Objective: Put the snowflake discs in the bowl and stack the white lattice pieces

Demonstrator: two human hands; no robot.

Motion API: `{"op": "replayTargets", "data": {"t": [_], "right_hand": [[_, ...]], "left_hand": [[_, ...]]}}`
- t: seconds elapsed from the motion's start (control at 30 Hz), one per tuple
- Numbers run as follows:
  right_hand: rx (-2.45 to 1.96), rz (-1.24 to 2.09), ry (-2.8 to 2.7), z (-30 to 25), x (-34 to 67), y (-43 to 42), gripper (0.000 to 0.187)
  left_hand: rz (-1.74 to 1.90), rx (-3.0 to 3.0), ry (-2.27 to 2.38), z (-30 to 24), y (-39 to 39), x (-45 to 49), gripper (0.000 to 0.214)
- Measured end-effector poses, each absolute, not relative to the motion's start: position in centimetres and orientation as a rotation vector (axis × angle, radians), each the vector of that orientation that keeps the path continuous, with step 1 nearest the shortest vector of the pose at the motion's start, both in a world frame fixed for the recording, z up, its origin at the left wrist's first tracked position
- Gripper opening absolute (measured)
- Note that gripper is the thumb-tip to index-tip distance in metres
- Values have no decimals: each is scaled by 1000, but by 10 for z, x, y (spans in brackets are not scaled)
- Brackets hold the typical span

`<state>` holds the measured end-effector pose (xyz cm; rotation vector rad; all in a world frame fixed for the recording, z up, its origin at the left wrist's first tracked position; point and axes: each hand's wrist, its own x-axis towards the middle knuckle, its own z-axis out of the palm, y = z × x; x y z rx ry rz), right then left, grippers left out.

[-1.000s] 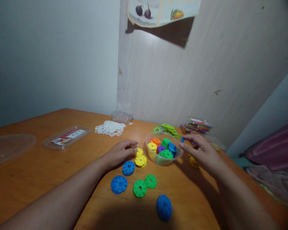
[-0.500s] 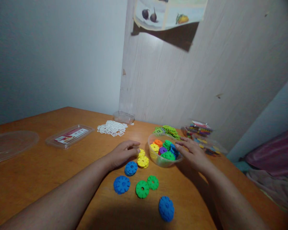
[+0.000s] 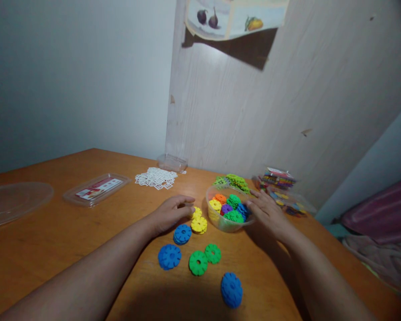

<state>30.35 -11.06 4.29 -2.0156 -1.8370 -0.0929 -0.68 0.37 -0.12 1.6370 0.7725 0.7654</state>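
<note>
My left hand (image 3: 172, 214) lies on the table with its fingers stretched out and apart. Its thumb touches, or nearly touches, the upper yellow notched disc stack (image 3: 196, 214); another yellow stack (image 3: 199, 225) lies just in front. My right hand (image 3: 267, 211) is open at the right rim of a clear plastic tub (image 3: 225, 226), its fingertips by the blue discs (image 3: 242, 211) inside. Orange, yellow, purple and green discs (image 3: 234, 216) share the tub. Nearer me lie blue stacks (image 3: 182, 234) (image 3: 169, 257) (image 3: 231, 290) and green discs (image 3: 198, 263) (image 3: 213, 253).
White lattice pieces (image 3: 156, 178) lie in a pile before a clear box (image 3: 172, 163). Bright green pieces (image 3: 236, 182) sit behind the tub. At left are a labelled clear lid (image 3: 98, 191) and an oval lid (image 3: 18, 200). Packed containers (image 3: 279, 178) stand at right.
My right hand has shifted slightly, its fingers drawn closer together and lower at the tub's rim. My left hand and the discs stay where they were.
</note>
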Motion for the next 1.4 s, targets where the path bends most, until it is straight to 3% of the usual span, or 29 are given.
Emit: {"op": "replayTargets", "data": {"t": [0.27,0.93,1.4], "right_hand": [[-1994,-63,-1804,49,300,-118,37],[-1995,223,-1720,53,292,-122,43],[-1907,150,-1741,50,294,-119,29]], "left_hand": [[758,1656,763,-2,5,-7,55],[795,1648,763,-3,5,-6,53],[814,1652,762,-4,6,-6,51]]}}
